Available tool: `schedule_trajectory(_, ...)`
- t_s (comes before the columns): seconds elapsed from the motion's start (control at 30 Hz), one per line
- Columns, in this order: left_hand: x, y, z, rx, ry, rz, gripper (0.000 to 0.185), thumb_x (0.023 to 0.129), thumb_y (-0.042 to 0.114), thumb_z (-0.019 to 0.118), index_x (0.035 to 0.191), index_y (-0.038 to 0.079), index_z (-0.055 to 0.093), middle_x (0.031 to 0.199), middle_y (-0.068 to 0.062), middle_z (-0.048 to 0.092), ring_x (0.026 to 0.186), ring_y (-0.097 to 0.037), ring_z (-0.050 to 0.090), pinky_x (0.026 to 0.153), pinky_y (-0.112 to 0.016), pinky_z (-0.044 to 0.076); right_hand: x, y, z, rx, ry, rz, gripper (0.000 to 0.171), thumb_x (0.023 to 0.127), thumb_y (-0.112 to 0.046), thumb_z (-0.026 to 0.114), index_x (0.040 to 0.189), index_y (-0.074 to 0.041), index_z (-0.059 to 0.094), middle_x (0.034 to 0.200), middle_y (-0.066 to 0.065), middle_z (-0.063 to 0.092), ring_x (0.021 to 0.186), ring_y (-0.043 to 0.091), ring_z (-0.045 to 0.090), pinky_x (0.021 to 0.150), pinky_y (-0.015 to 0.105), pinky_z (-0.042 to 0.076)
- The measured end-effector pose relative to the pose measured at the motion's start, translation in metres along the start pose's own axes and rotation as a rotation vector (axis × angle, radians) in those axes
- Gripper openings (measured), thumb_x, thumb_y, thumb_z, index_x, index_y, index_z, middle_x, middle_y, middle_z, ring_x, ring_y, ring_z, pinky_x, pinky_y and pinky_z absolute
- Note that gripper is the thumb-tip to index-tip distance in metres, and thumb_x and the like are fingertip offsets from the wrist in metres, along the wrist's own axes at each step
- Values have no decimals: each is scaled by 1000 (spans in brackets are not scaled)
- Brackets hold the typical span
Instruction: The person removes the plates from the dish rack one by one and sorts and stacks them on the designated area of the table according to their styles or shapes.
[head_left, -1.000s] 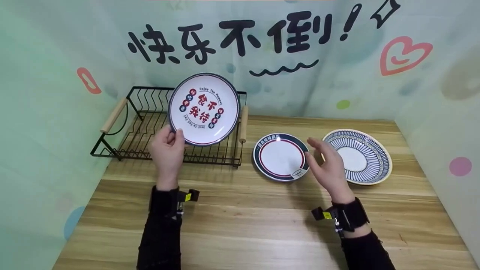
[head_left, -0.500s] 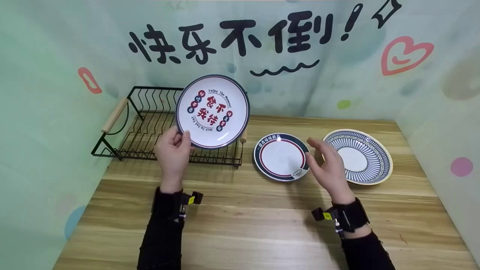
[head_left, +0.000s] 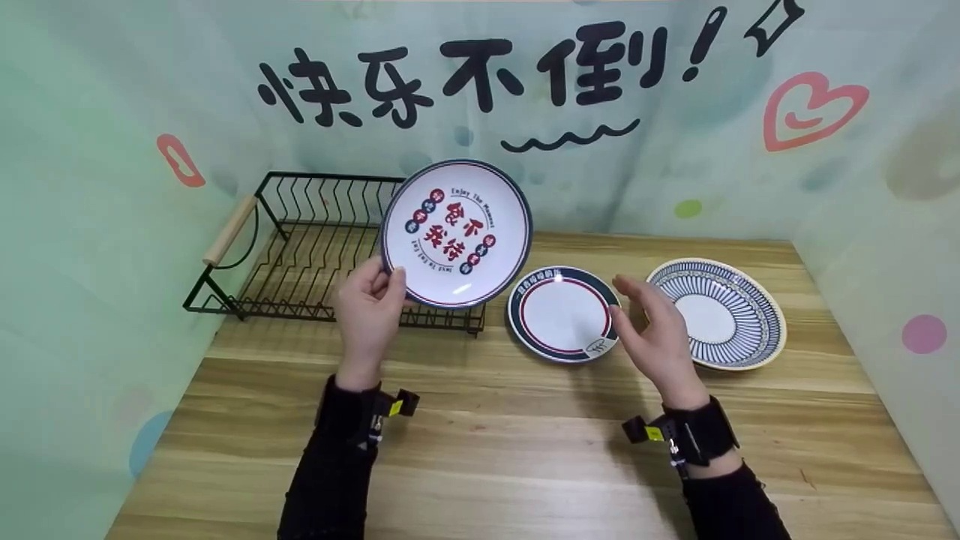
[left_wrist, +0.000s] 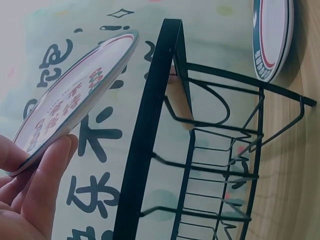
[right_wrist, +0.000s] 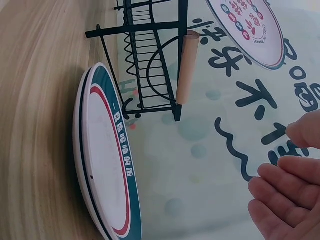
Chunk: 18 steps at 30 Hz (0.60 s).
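Note:
My left hand (head_left: 370, 315) pinches the lower left rim of a white plate (head_left: 457, 232) with a dark blue edge and red characters. In the left wrist view the thumb and fingers grip the rim, and the plate (left_wrist: 80, 95) is raised above the rack. My right hand (head_left: 654, 334) holds nothing, its fingers relaxed and spread from the thumb. It hovers between a smaller plate (head_left: 562, 315) with a dark green-blue rim and red ring, and an oval blue-patterned dish (head_left: 739, 315). The right wrist view has the smaller plate (right_wrist: 107, 165) lying on the table.
A black wire dish rack (head_left: 300, 255) with wooden handles (head_left: 231, 231) stands at the back left, its right part hidden behind the held plate. Behind it hangs a printed backdrop (head_left: 570, 180). The wooden table (head_left: 480, 450) stretches toward the front.
My left hand has carried the plate rightward and slightly downward, from over the rack's right half to past its right end. My right hand has stayed in place.

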<state>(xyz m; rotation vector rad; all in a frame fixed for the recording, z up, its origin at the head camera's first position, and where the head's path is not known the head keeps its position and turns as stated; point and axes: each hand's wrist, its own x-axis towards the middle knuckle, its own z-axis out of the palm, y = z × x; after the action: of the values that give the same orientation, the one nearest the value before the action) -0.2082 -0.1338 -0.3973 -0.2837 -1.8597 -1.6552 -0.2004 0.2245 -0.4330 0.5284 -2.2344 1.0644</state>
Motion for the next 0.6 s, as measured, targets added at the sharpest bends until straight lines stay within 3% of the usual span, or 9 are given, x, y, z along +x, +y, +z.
schedule_trajectory(0.23,-5,4,8,-22,-66,-37,15,90,-8,62,104,-11,67,88,-20,71,58,-20,66,54,-34,59,-1,-3,1,54,-1,21,38,87,4,70,124,6,61,119,17,67,109,33,62,97,19,44)
schedule_trajectory(0.6,-16,7,21,-55,-157,-62,18,90,-9,61,107,-11,66,85,-19,71,60,-25,67,55,-31,59,0,-9,3,104,4,-22,39,86,7,70,123,7,61,117,19,67,106,35,62,96,18,45)
